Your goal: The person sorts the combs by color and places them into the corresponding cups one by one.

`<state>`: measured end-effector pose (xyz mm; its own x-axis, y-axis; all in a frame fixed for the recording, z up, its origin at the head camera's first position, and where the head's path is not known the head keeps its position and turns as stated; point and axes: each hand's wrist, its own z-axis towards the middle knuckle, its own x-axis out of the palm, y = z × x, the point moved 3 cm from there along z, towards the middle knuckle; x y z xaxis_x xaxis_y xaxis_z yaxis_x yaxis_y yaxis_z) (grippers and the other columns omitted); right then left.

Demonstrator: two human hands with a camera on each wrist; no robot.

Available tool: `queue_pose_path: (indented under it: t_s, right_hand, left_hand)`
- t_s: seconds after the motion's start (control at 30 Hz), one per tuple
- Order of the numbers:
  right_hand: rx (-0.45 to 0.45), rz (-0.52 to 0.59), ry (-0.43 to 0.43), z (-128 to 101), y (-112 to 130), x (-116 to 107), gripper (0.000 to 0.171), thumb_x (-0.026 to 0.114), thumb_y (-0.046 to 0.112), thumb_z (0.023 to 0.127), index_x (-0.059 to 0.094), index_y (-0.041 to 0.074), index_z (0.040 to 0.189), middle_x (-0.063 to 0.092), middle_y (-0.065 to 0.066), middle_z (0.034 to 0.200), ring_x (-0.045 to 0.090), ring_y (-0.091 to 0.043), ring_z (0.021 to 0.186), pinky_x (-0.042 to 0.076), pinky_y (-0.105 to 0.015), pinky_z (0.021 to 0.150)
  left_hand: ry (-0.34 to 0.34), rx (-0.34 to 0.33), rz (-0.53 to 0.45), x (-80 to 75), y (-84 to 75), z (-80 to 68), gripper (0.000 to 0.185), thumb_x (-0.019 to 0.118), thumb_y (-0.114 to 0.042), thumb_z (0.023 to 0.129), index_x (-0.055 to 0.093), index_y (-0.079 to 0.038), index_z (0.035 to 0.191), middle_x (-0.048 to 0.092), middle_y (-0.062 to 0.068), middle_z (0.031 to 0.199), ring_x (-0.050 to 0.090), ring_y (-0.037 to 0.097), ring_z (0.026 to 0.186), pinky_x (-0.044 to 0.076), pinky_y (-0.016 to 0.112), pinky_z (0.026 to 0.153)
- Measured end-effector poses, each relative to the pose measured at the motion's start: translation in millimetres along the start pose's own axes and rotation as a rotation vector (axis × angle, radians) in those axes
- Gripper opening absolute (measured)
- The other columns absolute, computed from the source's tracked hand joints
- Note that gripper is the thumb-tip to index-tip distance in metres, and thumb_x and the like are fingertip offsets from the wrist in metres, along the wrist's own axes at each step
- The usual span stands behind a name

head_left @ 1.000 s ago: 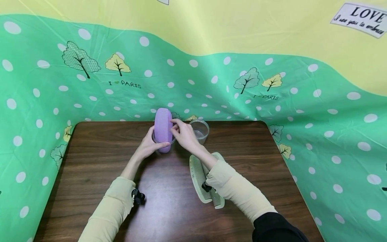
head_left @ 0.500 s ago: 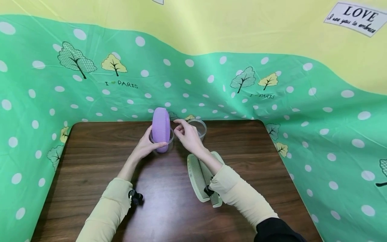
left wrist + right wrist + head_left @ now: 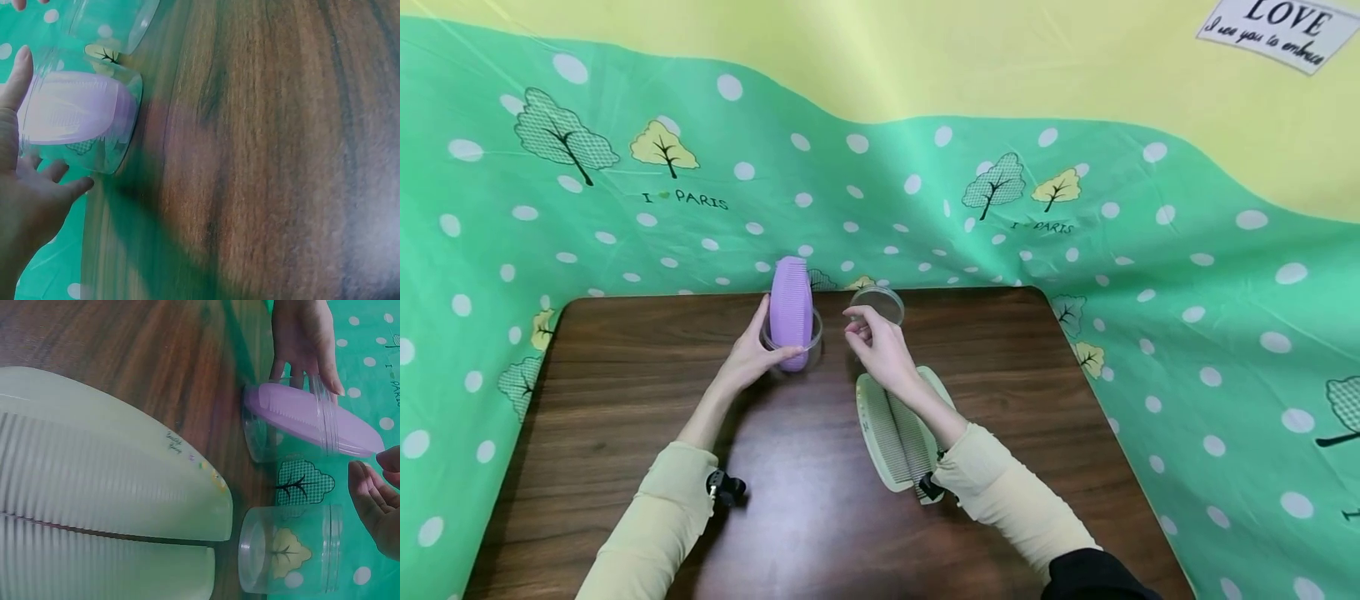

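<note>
Standing upright in a clear plastic cup (image 3: 790, 337) near the far edge of the dark wooden table (image 3: 625, 400), a purple comb (image 3: 792, 310) is poking well above the rim. The person's left hand (image 3: 752, 354) is cupping that cup from the side, fingers wrapping its wall. The right hand (image 3: 880, 346) is hovering just beside it, fingers loosely curled and grasping nothing. A second clear cup (image 3: 877, 304) is sitting empty just behind that hand, near the table's far edge. Two pale green combs (image 3: 891, 429) are lying side by side under the right forearm. A green, white-dotted cloth (image 3: 1112, 250) printed with trees is hanging around the table, yellow above.
</note>
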<state>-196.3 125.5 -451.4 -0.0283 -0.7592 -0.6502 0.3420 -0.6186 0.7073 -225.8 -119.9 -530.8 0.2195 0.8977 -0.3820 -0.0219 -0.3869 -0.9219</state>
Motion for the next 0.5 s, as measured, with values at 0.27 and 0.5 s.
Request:
queue_pose_path:
  t_s: [0.27, 0.5]
  right_hand:
    - [0.01, -0.01, -0.009, -11, -4, -5, 0.031, 0.067, 0.008, 0.097, 0.066, 0.013, 0.127, 0.075, -0.004, 0.101, 0.069, -0.015, 0.083, 0.058, -0.028, 0.078]
    - [0.036, -0.009, 0.008, -19, -9, -9, 0.029, 0.067, 0.007, 0.098, 0.066, 0.012, 0.126, 0.074, -0.004, 0.099, 0.068, -0.014, 0.082, 0.058, -0.026, 0.075]
  left_hand:
    - [-0.125, 0.053, 0.011, 2.5, -11.0, -6.8, 0.114, 0.08, -0.041, 0.088, 0.0, -0.024, 0.167, 0.011, 0.005, 0.175, 0.013, 0.028, 0.162, 0.015, 0.057, 0.13]
    - [-0.365, 0.183, -0.004, 4.1, -37.6, -17.1, 0.086, 0.078, -0.035, 0.09, 0.032, -0.017, 0.161, 0.041, 0.009, 0.162, 0.035, 0.028, 0.152, 0.027, 0.052, 0.126]
